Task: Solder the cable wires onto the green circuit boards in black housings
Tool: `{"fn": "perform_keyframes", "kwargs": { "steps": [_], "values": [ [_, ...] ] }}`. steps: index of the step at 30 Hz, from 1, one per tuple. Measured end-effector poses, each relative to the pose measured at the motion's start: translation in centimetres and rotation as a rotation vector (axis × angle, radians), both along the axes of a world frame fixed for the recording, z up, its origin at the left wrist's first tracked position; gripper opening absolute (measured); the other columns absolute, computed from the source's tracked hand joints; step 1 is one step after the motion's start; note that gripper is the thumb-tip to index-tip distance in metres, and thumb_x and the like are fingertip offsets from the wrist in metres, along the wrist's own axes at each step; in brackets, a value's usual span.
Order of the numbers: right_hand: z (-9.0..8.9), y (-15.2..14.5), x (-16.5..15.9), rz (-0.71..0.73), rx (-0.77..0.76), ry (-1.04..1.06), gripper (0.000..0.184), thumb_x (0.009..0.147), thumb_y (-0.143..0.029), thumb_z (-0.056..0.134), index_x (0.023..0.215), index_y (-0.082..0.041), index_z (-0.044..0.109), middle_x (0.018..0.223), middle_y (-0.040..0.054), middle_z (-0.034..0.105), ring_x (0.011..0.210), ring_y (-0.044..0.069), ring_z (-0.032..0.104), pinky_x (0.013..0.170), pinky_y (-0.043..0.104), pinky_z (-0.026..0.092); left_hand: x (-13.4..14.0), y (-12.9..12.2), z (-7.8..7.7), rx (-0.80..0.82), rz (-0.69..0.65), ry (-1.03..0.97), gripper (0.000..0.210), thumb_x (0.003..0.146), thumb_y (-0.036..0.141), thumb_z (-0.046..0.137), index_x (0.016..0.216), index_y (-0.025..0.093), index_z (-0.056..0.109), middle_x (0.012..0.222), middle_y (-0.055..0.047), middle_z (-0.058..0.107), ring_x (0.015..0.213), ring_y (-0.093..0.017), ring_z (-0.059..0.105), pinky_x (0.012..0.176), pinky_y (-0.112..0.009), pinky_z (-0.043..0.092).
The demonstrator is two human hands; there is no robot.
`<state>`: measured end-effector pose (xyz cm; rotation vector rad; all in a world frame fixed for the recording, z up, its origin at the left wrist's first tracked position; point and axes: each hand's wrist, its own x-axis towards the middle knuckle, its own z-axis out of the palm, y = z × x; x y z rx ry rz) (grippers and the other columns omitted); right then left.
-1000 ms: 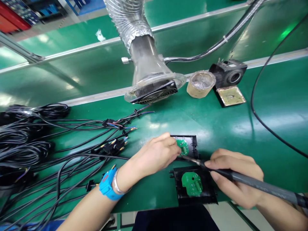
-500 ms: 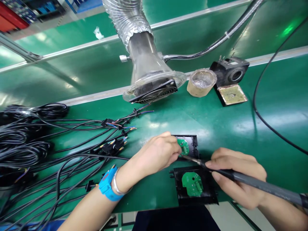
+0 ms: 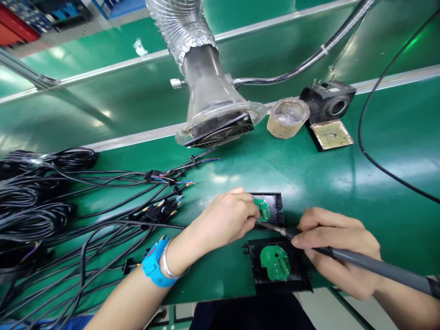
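In my right hand (image 3: 340,247) is a soldering iron (image 3: 364,261), held like a pen with its tip pointing left. The tip meets the lower edge of a green circuit board (image 3: 263,211) inside the farther black plastic housing (image 3: 277,208). My left hand (image 3: 233,215) is closed in a pinch at that board's left side, near the tip. What its fingertips hold is hidden. A black cable (image 3: 165,224) runs in from the left and disappears beneath my left wrist. Closer to me lies a second black housing (image 3: 257,275) with its own green board (image 3: 275,263).
A fume extractor hood (image 3: 220,101) hangs over the green bench. Behind, to the right, are a round solder-stained pot (image 3: 287,119) and an iron stand (image 3: 326,103) with a sponge (image 3: 332,135). Bundled black cables (image 3: 37,197) cover the left. The iron's cord (image 3: 388,172) loops at right.
My right hand and the soldering iron have shifted very slightly, and the iron's cord has swung a little to the left. My left hand and both housings stay in place.
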<state>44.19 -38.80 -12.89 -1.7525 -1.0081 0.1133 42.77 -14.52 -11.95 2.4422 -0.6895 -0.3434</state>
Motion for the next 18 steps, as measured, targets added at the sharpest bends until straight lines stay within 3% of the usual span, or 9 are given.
{"fn": "perform_keyframes", "kwargs": {
  "steps": [8, 13, 18],
  "values": [
    [0.7, 0.0, 1.1, 0.075, -0.093, 0.009, 0.029, 0.074, -0.003, 0.045, 0.086, -0.02, 0.066, 0.076, 0.003, 0.057, 0.063, 0.011, 0.054, 0.054, 0.024, 0.046, -0.1, 0.0, -0.1, -0.017, 0.008, -0.009, 0.012, 0.085, 0.017, 0.056, 0.08, 0.019, 0.067, 0.075, 0.002, 0.061, 0.072, -0.011, 0.05, 0.071, -0.024, 0.04],
    [0.4, -0.4, 1.3, 0.098, -0.067, 0.014, 0.031, 0.074, -0.001, 0.046, 0.088, -0.02, 0.065, 0.084, 0.0041, 0.059, 0.072, 0.013, 0.06, 0.059, 0.026, 0.051, -0.1, -0.1, -0.1, 0.003, 0.012, -0.012, 0.011, 0.085, 0.017, 0.057, 0.08, 0.019, 0.066, 0.077, 0.003, 0.062, 0.072, -0.011, 0.05, 0.07, -0.023, 0.039],
    [2.2, -1.3, 0.7, 0.01, -0.035, 0.052, 0.028, 0.076, 0.002, 0.048, 0.082, -0.02, 0.065, 0.079, 0.0045, 0.058, 0.077, 0.017, 0.064, 0.065, 0.029, 0.057, 0.0, -0.2, 0.0, -0.009, 0.002, -0.026, 0.011, 0.084, 0.015, 0.057, 0.079, 0.018, 0.067, 0.076, 0.003, 0.063, 0.071, -0.011, 0.05, 0.071, -0.023, 0.04]
  ]
}}
